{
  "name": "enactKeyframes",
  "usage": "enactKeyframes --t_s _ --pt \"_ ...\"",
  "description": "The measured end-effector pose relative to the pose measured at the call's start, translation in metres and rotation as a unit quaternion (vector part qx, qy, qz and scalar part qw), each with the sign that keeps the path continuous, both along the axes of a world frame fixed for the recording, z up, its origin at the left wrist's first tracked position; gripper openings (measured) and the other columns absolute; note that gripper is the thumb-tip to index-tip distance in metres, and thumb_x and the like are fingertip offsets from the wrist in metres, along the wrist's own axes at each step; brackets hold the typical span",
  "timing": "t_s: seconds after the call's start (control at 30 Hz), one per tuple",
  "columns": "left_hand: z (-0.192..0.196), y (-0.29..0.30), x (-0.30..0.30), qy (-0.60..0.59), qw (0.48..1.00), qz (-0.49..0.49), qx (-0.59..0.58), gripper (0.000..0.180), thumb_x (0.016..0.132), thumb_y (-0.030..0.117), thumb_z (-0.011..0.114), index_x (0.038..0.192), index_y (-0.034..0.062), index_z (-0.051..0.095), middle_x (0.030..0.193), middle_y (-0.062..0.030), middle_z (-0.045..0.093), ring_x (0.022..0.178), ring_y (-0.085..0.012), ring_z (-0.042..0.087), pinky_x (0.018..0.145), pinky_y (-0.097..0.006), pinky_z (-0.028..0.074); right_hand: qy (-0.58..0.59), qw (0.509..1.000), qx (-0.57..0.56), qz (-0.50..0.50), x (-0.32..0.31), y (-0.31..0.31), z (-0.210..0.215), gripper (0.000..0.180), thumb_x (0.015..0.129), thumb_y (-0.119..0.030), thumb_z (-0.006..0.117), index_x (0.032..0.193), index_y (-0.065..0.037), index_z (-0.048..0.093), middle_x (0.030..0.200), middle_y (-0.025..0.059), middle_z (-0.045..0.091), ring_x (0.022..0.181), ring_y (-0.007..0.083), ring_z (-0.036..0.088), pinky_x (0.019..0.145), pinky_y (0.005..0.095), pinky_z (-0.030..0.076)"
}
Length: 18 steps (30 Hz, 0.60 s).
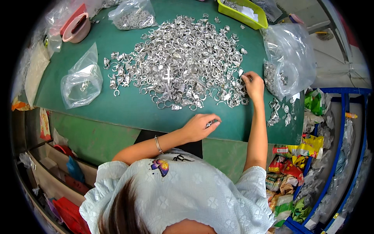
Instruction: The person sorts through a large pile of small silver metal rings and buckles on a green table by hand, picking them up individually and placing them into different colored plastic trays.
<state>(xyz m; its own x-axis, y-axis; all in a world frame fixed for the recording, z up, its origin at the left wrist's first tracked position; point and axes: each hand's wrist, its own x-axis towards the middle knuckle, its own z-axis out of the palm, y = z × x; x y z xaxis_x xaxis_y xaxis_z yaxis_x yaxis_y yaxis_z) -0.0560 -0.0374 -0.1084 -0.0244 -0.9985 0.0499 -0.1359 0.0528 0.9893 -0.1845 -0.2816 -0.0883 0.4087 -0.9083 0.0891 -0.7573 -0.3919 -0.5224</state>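
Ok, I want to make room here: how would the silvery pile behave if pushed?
The pile of silvery pieces would probably spread rather than slide whole, being loose. Its open rings may hook together, since many overlap. Gaps and uneven shapes suggest single pieces won't roll far.

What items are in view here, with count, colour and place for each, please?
Table: one, green, centre
Ring-shaped metal pieces: too many to count, silver, heaped mid-table
Loose metal pieces: several, silver, table's right end
Plastic bags: at least three, clear, table's left, far side and right
Tray: one, yellow-green, far right
Bowl: one, pink, far left
Rack: one, blue, right
Packets: many, mixed colours, on and by the rack
Bracelet: one, silver, left wrist
Top: one, pale blue, worn
Left hand: one, bare, near edge, curled round metal
Right hand: one, bare, heap's right edge
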Motion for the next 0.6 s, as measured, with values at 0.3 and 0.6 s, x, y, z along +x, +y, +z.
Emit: enactKeyframes --t_s 0.3,0.6 --pt "0.0 0.0 0.001 -0.008 1.0 0.0 -0.007 0.018 0.088 0.013 0.05 0.099 0.001 0.058 0.094 -0.0148 0.063 0.086 -0.0291 0.062 0.076 -0.034 0.048 -0.708 0.49 0.506 0.05 0.004 -0.008 0.024 0.028 0.092 -0.024 0.051 0.109 -0.001 0.051 0.093 0.0084 0.049 0.071 0.0136 0.041 0.043 0.0198 0.031" --pt "-0.002 0.0 0.001 -0.007 1.0 0.002 0.006 0.018 0.088 0.013 0.05 0.099 0.0014 0.058 0.093 -0.015 0.063 0.086 -0.0299 0.061 0.076 -0.035 0.048 -0.511 0.734 0.448 0.007 0.041 -0.021 0.014 0.019 0.085 -0.021 0.062 0.085 -0.003 0.056 0.065 -0.0004 0.047 0.053 0.0079 0.041 0.04 0.0169 0.024"
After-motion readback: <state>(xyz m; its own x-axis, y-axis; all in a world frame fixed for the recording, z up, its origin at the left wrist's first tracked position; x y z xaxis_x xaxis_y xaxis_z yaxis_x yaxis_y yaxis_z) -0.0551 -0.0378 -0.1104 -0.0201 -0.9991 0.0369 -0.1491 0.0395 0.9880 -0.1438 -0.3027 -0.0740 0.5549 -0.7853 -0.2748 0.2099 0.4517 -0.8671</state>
